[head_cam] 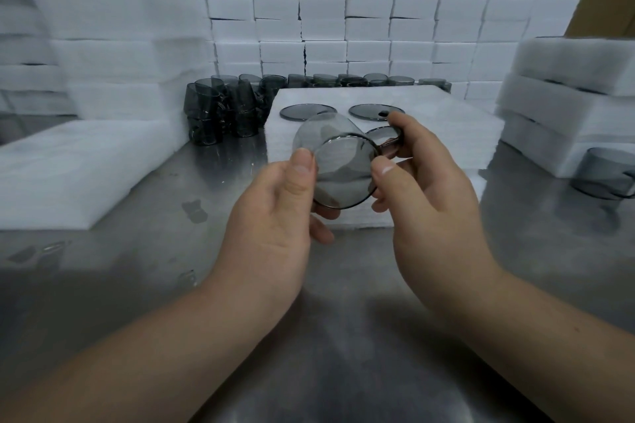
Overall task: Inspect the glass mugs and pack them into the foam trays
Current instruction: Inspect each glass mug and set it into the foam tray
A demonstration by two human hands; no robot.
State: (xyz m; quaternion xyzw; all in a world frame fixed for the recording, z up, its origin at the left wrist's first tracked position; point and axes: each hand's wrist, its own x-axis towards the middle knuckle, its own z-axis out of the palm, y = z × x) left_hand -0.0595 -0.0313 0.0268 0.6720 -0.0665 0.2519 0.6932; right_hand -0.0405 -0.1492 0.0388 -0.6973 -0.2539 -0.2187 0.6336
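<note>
**A:** Where is the mug [343,165] right now?

**B:** Up in the air, between both hands, over the near edge of the foam tray [446,134]. It is tipped on its side with the open mouth facing the camera and the handle out to the right.

**A:** How is the grip on it?

**B:** The left hand [275,213] has its thumb pressed on the left of the rim and its fingers curled underneath. The right hand [429,203] has its thumb on the right of the rim and its fingers curled around the handle. So both are closed on the glass.

**A:** Anything in the tray?

**B:** Two packed mugs [308,112] sit side by side in the far row, with only their round smoky tops showing. Part of another rim shows just behind the handle, but I cannot tell how it sits.

**A:** And more glass elsewhere?

**B:** A stack of mugs [220,113] stands on the metal surface [343,319] just left of the tray, and a row of mugs [360,80] runs behind it. One lone mug [604,175] stands far right, beside the piled trays [567,86].

**A:** What about the left side?

**B:** A flat foam sheet [75,175] lies on the surface there, well apart from the hands. A wall of foam blocks [343,10] fills the back.
</note>
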